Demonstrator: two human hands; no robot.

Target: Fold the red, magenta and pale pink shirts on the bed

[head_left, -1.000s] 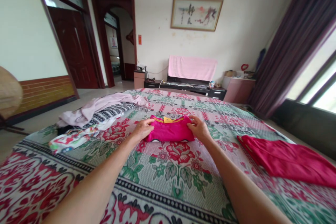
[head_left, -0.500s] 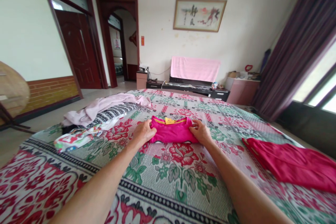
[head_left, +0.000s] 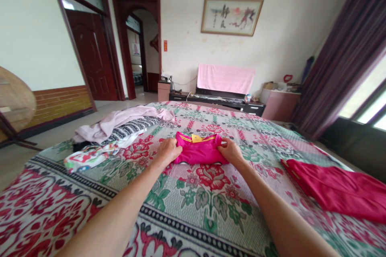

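Observation:
A bright pink shirt [head_left: 199,153], folded into a small bundle, lies in front of me on the flowered bedspread [head_left: 208,209]. Its neckline faces away from me, with yellow trim and a yellow patch inside the collar. My left hand [head_left: 169,151] pinches the bundle's left edge between thumb and fingers. At the opposite edge, my right hand [head_left: 231,151] grips the fabric the same way. Some fingertips of both hands are hidden behind or under the cloth.
To the left is a loose pile of clothes with a pale pink garment [head_left: 111,122], a black-and-white patterned one [head_left: 128,130] and a white printed one [head_left: 90,158]. A folded red garment [head_left: 340,188] lies at the right. Beyond the bed stands a low cabinet [head_left: 253,108].
Both hands keep their hold on the shirt's edges, and it stays in place on the bed. The whole view has shifted very slightly.

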